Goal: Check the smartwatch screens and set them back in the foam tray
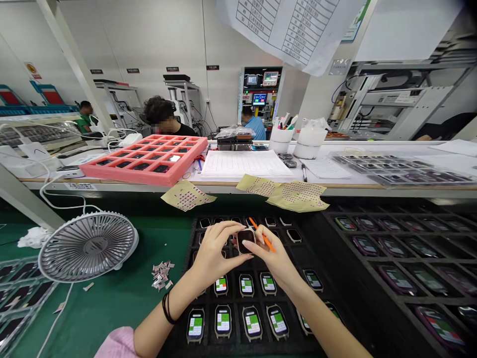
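A smartwatch case (246,239) with a dark screen is held up over the black foam tray (298,256). My left hand (216,251) grips it from the left, fingers over its upper edge and thumb near its lower edge. The thumb of my right hand (271,253) presses against the screen's right part. A slim orange stick (269,243), pen-like, is held in that same hand, slanting past the watch. Below my hands, several watches with lit green-and-white screens (246,284) sit in the tray's compartments; those in the back rows have dark screens.
A grey fan (89,246) and a pile of small paper strips (162,275) are on the green mat at left. Another tray of watches (395,278) lies right. On the shelf ahead are a pink foam tray (145,159), papers (246,164) and yellow sticker sheets (298,195). People sit beyond.
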Demonstrator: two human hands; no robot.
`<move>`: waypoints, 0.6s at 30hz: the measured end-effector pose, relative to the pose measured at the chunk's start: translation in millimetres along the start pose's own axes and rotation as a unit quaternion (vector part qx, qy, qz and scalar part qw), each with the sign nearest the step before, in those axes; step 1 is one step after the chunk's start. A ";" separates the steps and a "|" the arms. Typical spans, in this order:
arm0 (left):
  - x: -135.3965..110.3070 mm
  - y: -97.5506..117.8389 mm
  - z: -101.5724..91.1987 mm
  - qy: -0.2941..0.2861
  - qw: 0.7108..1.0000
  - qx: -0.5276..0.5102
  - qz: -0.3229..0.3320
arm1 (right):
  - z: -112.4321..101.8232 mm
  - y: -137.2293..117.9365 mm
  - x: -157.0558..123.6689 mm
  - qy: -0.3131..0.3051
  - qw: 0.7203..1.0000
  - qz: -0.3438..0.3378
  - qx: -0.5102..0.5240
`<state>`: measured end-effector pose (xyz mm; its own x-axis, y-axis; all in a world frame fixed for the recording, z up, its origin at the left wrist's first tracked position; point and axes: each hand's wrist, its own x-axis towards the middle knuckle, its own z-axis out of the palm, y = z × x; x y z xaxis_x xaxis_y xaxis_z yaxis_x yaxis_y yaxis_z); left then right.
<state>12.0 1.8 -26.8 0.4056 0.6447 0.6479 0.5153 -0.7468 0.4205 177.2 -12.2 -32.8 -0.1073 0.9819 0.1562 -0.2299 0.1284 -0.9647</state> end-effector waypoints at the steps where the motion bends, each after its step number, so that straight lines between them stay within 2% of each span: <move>1: -0.1 0.1 0.2 0.001 1.000 0.000 0.000 | -0.1 0.3 0.0 0.000 1.000 -0.001 0.000; 11: 0.8 1.0 0.5 0.004 1.000 0.006 0.001 | 0.0 -0.4 -0.4 0.012 1.000 -0.005 -0.020; 15: 1.6 4.4 -1.2 0.009 1.000 0.004 -0.007 | 0.3 1.6 0.4 0.005 1.000 0.014 0.023; 18: 1.7 5.7 -3.6 0.022 0.999 -0.027 -0.037 | -0.7 1.6 1.0 -0.011 0.997 0.035 0.061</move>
<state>13.0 -2.0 -21.0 0.3339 0.6920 0.6401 0.5002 -0.7056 0.5019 177.4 -11.0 -34.3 -0.1488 0.9842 0.0955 -0.3374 0.0402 -0.9405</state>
